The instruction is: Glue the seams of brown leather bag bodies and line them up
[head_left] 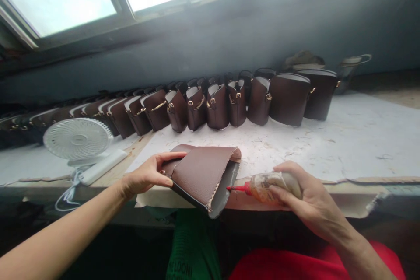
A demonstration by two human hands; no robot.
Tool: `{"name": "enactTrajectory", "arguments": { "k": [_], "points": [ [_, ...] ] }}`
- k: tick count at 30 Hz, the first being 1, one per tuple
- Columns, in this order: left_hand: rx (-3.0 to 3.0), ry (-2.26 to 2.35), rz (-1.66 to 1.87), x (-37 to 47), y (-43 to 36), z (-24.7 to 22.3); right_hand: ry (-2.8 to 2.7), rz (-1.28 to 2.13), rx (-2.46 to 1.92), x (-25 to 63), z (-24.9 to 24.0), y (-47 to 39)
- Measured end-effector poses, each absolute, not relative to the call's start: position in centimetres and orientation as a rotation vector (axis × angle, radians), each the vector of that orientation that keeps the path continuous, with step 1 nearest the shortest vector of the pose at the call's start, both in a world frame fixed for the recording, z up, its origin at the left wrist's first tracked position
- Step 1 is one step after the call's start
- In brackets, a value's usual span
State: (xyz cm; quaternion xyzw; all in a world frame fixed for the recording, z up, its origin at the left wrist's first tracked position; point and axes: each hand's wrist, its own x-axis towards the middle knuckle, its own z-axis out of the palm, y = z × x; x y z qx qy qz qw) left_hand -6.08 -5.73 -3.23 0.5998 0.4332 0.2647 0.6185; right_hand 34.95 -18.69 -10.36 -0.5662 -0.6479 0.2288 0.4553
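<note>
My left hand (154, 171) grips one end of a brown leather bag body (203, 170), thumb below and fingers over the top. The bag lies on its side at the table's front edge, its open end with a jagged rim turned to the right and its grey inside showing. In my right hand (303, 188) is a squeeze bottle (275, 185) of amber liquid with a red nozzle, held nearly level. The nozzle tip points left, at the bag's open end; whether it touches the rim I cannot tell.
Rows of similar brown bags (218, 107) with gold buckles stand along the back of the table. A white fan (78, 139) with a cable stands at the left. White paper (367, 140) covers the table (348, 187). A clear jug (348, 72) is at the back right.
</note>
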Motion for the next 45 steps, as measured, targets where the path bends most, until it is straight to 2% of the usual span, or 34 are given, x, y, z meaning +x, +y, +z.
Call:
{"name": "enactTrajectory", "arguments": {
  "k": [3,15,19,24,29,33,38,45],
  "points": [
    [1.359,1.015,0.625,-6.1,-5.8,-3.3,-1.567,0.5,-1.421,34.6,-10.7,-19.1],
    [1.456,1.05,0.674,-6.6,-6.0,-5.1,-1.555,0.63,-1.301,33.1,-12.5,-22.4],
    [1.458,1.061,0.705,-6.5,-6.0,-5.1,-1.469,0.523,-1.347,32.9,-12.7,-22.5],
    [1.431,1.095,0.726,-6.4,-6.1,-5.4,-1.437,0.688,-1.303,32.7,-12.6,-23.0],
    [1.434,1.116,0.727,-6.4,-6.5,-6.1,-1.392,0.647,-1.358,32.7,-12.3,-23.3],
    [1.452,1.128,0.716,-6.2,-6.8,-6.6,-1.355,0.819,-1.338,32.6,-12.4,-23.6],
    [1.461,1.139,0.751,-6.1,-6.7,-6.7,-1.347,0.697,-1.383,32.5,-12.5,-23.5],
    [1.491,1.128,0.74,-6.4,-6.4,-7.2,-1.251,0.801,-1.369,32.3,-12.7,-23.8]
  ]
}}
